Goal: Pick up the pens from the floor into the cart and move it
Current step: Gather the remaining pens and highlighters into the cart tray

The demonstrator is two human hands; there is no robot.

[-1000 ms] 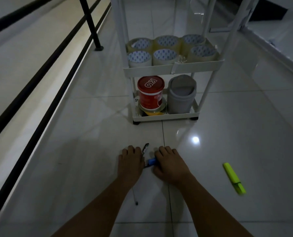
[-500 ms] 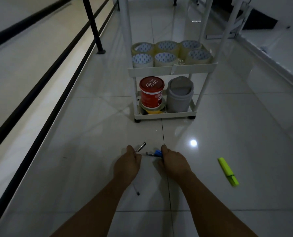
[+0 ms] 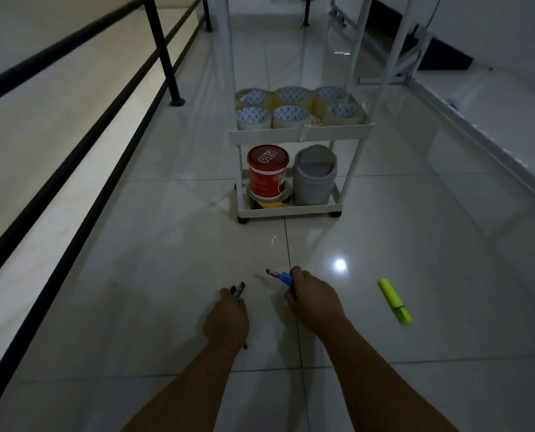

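My left hand (image 3: 227, 319) is closed around a dark pen (image 3: 238, 290) whose tip sticks out past the fingers; its other end shows below the wrist. My right hand (image 3: 314, 302) grips a blue pen (image 3: 283, 276) that points up and to the left. Both hands hover just above the tiled floor. A yellow-green highlighter (image 3: 395, 301) lies on the floor to the right of my right hand. The white wheeled cart (image 3: 300, 135) stands straight ahead, a tile's length beyond my hands.
The cart's middle shelf holds several rolls of tape (image 3: 294, 107); its bottom shelf holds a red tub (image 3: 266, 174) and a grey bin (image 3: 314, 176). A black railing (image 3: 104, 98) runs along the left. A white frame (image 3: 397, 57) and a ledge line the right side.
Both hands have lifted off the floor with a pen each and drawn apart. The view has pulled back, so the cart sits farther away.
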